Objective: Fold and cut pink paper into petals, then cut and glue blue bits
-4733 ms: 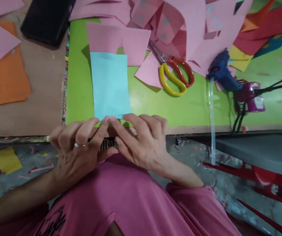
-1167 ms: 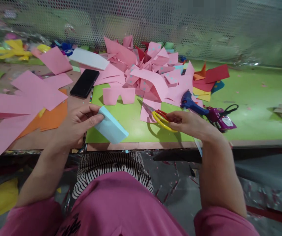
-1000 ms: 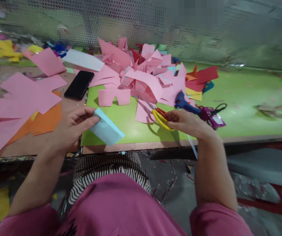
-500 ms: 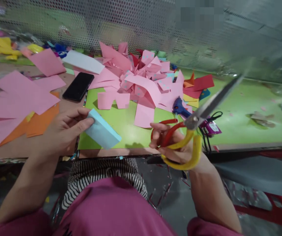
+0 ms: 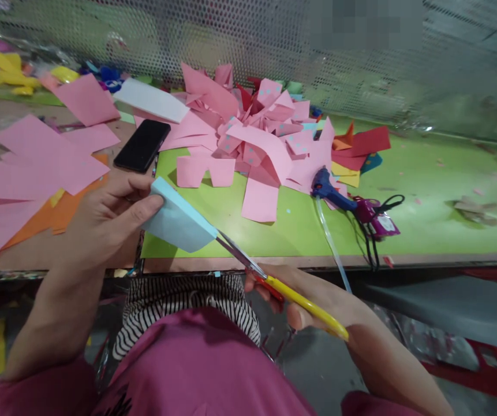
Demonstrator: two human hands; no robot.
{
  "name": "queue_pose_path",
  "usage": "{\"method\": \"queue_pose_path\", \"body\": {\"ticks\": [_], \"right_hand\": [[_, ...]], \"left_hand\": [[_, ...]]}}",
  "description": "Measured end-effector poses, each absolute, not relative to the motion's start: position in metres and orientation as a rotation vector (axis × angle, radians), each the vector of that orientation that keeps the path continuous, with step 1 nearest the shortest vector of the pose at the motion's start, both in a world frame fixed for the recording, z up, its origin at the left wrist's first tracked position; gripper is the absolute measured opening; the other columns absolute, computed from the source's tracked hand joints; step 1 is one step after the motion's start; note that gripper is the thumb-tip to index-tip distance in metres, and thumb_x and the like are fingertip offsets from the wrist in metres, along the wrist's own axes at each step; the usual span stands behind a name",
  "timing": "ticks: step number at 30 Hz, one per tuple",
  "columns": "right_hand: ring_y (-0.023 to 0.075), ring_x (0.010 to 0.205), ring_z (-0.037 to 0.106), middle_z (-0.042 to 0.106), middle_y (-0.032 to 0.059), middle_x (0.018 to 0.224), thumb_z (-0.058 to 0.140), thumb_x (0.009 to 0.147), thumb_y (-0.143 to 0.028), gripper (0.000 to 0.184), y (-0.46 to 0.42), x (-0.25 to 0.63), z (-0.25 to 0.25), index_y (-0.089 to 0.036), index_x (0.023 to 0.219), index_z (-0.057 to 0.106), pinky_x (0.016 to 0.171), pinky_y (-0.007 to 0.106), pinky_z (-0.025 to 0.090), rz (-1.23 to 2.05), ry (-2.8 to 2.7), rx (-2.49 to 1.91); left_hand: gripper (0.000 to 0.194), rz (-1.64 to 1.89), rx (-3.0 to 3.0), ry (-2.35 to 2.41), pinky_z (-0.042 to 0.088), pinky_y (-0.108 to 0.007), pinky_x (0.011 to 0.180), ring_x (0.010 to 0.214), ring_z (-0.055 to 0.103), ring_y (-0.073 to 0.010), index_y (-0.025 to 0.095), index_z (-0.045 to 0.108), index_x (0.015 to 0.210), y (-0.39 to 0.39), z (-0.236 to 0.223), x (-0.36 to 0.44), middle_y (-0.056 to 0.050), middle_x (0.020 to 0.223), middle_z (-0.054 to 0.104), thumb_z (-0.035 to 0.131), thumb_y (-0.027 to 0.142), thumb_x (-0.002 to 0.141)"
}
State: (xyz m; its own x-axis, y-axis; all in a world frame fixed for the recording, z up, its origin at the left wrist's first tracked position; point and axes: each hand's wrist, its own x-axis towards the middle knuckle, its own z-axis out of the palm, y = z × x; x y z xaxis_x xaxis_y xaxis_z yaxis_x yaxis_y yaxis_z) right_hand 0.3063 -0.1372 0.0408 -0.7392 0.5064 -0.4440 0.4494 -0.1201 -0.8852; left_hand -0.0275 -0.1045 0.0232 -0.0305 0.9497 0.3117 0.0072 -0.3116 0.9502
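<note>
My left hand (image 5: 105,222) pinches a folded light blue paper (image 5: 179,219) by its left end and holds it just above the near edge of the green board (image 5: 291,231). My right hand (image 5: 304,297) grips scissors (image 5: 274,283) with one yellow and one red handle, down below the table's edge. Their blades point up and left, and the tips meet the blue paper's right corner.
A heap of pink paper cut-outs (image 5: 257,136) covers the back of the green board. A black phone (image 5: 142,145) lies to the left of it. A blue glue gun (image 5: 330,188) with cable lies to the right. Pink sheets (image 5: 36,167) and orange sheets cover the table's left.
My right hand picked the scissors off the board, swung them up, then brought them down to the blue paper's right corner. My left hand lifted the paper off the board and kept hold of it.
</note>
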Motion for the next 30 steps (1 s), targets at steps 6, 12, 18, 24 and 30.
{"method": "queue_pose_path", "body": {"ticks": [6,12,18,24,30], "right_hand": [[0.0122,0.068,0.056,0.059,0.0007,0.085,0.067,0.084,-0.068,0.057,-0.136,0.302,0.046,-0.019,0.115,0.062,0.057,0.022,0.046,2.07,-2.085,-1.134],[0.0106,0.069,0.054,0.057,-0.0006,0.085,0.066,0.086,-0.061,0.054,-0.133,0.297,0.047,-0.017,0.116,0.058,0.059,0.022,0.046,2.007,-2.19,-1.108],[0.0109,0.068,0.049,0.057,0.0004,0.084,0.062,0.085,-0.071,0.061,-0.132,0.293,0.048,-0.016,0.112,0.059,0.058,0.023,0.043,1.917,-2.284,-1.058],[0.0105,0.067,0.046,0.056,-0.0002,0.083,0.061,0.088,-0.069,0.059,-0.134,0.296,0.044,-0.016,0.112,0.06,0.057,0.023,0.042,1.9,-2.281,-1.047],[0.0104,0.069,0.047,0.057,0.0009,0.088,0.063,0.09,-0.063,0.051,-0.133,0.297,0.042,-0.017,0.111,0.061,0.058,0.023,0.043,1.907,-2.263,-1.017]], "left_hand": [[0.006,1.43,1.423,1.056,0.049,-0.014,0.056,0.065,0.06,-0.0065,0.024,0.078,0.088,-0.105,0.024,-0.017,0.005,0.075,0.069,0.078,0.022,0.082],[0.008,1.324,1.446,1.047,0.05,-0.014,0.059,0.07,0.062,-0.0067,0.024,0.078,0.092,-0.113,0.023,-0.016,0.004,0.08,0.073,0.075,0.02,0.086],[0.01,1.26,1.464,1.07,0.05,-0.016,0.063,0.073,0.063,-0.0079,0.021,0.077,0.097,-0.115,0.021,-0.017,0.002,0.085,0.075,0.074,0.024,0.089],[0.009,1.237,1.437,1.089,0.049,-0.016,0.063,0.073,0.062,-0.0079,0.022,0.076,0.096,-0.117,0.021,-0.018,0.003,0.085,0.074,0.073,0.026,0.089],[0.008,1.222,1.466,1.112,0.048,-0.017,0.065,0.075,0.062,-0.008,0.024,0.076,0.096,-0.115,0.018,-0.016,0.004,0.086,0.074,0.072,0.025,0.089]]}}
